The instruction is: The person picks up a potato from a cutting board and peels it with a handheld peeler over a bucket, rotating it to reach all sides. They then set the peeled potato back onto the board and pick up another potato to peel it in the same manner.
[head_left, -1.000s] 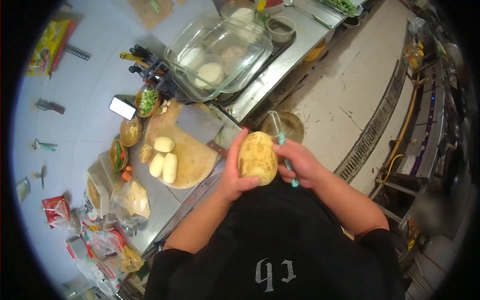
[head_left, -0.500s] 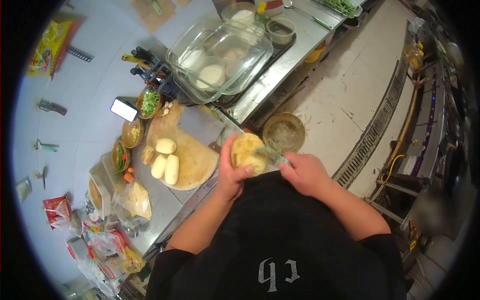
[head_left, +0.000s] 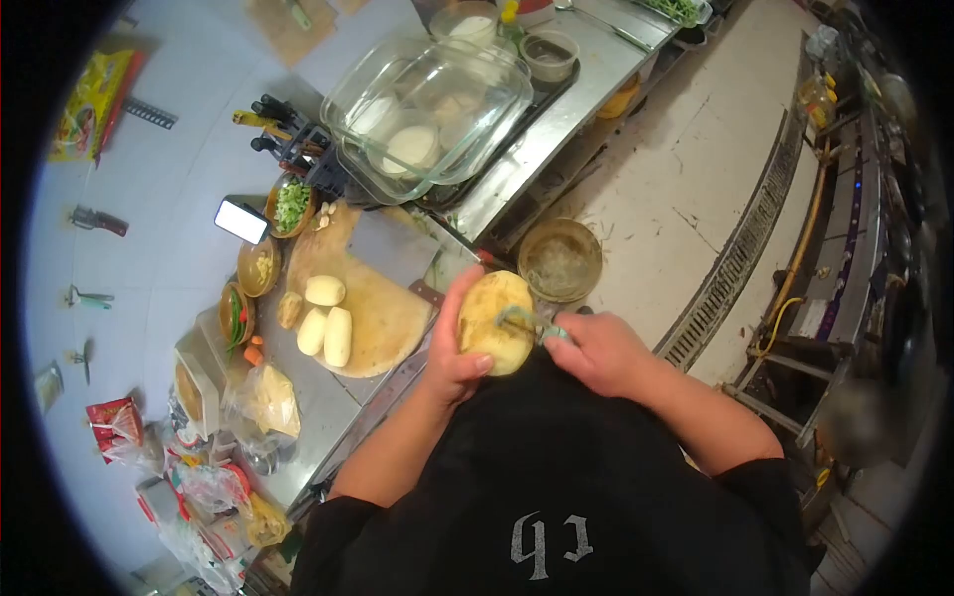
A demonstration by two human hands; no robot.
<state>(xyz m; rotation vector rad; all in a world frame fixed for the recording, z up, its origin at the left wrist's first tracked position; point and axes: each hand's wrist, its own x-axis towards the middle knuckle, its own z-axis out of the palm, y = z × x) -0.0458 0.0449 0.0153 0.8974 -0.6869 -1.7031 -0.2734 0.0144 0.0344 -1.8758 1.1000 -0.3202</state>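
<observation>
My left hand [head_left: 455, 343] is wrapped round the side of a large, partly peeled potato [head_left: 486, 316], which still shows brown skin patches. A pale green peeler [head_left: 537, 324] is gripped in my right hand [head_left: 601, 350], its head against the potato's face. Both hands are in front of my black shirt, beyond the counter's edge. To their left, three peeled potatoes [head_left: 337, 336] lie on a worn wooden cutting board [head_left: 383, 333]. Beside them sits a small brownish lump [head_left: 289, 309] whose kind I cannot make out.
A round bin [head_left: 560, 260] stands on the floor just beyond my hands. Large glass dishes [head_left: 427, 119] and a knife rack [head_left: 298, 149] are at the back. A lit phone [head_left: 241, 221] leans near bowls of chopped greens [head_left: 291, 206], garlic [head_left: 260, 268] and chillies [head_left: 238, 314].
The potato has tilted in my left hand, so its peeled face shows more. The peeler and my right hand have shifted slightly downward. The whole view has moved a little.
</observation>
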